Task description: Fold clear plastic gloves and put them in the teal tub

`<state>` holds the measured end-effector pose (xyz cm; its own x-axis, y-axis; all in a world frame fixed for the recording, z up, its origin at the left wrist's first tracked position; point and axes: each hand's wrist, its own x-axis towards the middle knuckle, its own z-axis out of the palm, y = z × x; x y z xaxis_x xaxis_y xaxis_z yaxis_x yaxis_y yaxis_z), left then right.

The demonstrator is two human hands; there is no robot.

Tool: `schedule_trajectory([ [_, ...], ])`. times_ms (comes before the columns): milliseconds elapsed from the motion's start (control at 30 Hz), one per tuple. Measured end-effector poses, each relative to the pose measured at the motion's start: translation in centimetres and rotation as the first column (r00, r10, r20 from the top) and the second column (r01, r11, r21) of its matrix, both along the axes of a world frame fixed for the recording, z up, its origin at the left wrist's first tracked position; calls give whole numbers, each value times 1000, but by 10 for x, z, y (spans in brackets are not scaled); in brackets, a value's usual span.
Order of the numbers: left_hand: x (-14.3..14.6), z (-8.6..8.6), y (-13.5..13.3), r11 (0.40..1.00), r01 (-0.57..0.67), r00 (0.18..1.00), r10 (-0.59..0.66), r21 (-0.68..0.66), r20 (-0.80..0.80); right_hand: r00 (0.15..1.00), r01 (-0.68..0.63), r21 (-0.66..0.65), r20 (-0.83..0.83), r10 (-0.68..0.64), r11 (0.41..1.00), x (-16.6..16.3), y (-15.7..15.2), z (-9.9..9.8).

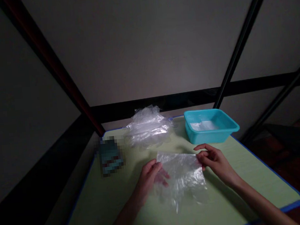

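Note:
A clear plastic bag is stretched between my two hands above the table. My left hand pinches its upper left side between thumb and fingers, and some of the fingers show through the film behind it. At the upper right corner, my right hand grips the bag with thumb and fingertips, the index finger held out. The lower part of the bag hangs loose and crinkled. Behind it lies a pile of clear plastic bags, spread flat on one another.
A turquoise plastic basin with white pieces inside stands at the back right of the pale green table, which has a blue edge. On the left is a pixelated dark item. A panelled wall rises behind.

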<state>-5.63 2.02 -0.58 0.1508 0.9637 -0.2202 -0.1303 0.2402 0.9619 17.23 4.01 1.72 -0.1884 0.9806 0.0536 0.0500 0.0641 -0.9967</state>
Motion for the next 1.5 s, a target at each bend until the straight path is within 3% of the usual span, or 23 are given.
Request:
schedule_trajectory([
  [133, -3, -4, 1, 986, 123, 990, -131, -116, -61, 997, 68, -79, -36, -71, 995, 2, 3, -22],
  [233, -4, -10, 8, 1000, -20, 988, 19, -5, -151, 999, 43, -152, -11, -45, 988, 7, -4, -33],
  [333, -6, -15, 20, 958, -239, 951, 264, 159, -162, 985, -160, -298, 15, 172, 941, 15, -20, -34],
  [400, -8, -18, 27, 914, -332, 916, 372, 234, -150, 911, -362, -400, 38, 410, 842, 21, -31, -29],
  [467, -11, -21, 30, 851, -388, 865, 468, 354, -179, 823, -469, -399, 128, 554, 788, 23, -35, -20],
  [500, -13, -23, 30, 822, -390, 841, 502, 415, -202, 800, -475, -337, 218, 558, 813, 22, -33, -15],
  [600, -16, -30, 27, 774, -349, 800, 540, 529, -263, 773, -397, 33, 552, 314, 917, 12, -16, -5],
  [633, -16, -32, 26, 776, -338, 800, 534, 532, -272, 750, -375, 150, 629, 205, 915, 7, -8, -4],
  [700, -17, -36, 24, 780, -323, 800, 528, 536, -285, 666, -419, 304, 743, 62, 856, -4, 9, -7],
  [833, -17, -41, 22, 775, -298, 785, 531, 557, -319, 450, -623, 326, 893, -15, 711, -21, 33, -25],
  [900, -17, -42, 21, 772, -286, 775, 534, 567, -337, 381, -682, 305, 924, -33, 665, -23, 38, -35],
  [1033, -14, -42, 19, 771, -252, 765, 528, 585, -368, 318, -721, 270, 947, -41, 639, -21, 39, -46],
  [1167, -11, -36, 14, 770, -198, 777, 500, 606, -382, 314, -713, 287, 946, -74, 640, -17, 33, -50],
  [1267, -9, -27, 9, 781, -74, 804, 414, 620, -426, 327, -715, 307, 941, -88, 628, -14, 28, -50],
  [1333, -6, -20, 5, 771, 153, 794, 276, 618, -541, 330, -715, 313, 940, -93, 626, -12, 26, -51],
  [1433, 1, -12, 1, 668, 526, 636, 102, 527, -765, 334, -712, 319, 937, -98, 625, -11, 26, -51],
  [1500, 3, -11, -1, 619, 644, 517, 81, 450, -852, 338, -714, 319, 936, -92, 623, -11, 26, -51],
])
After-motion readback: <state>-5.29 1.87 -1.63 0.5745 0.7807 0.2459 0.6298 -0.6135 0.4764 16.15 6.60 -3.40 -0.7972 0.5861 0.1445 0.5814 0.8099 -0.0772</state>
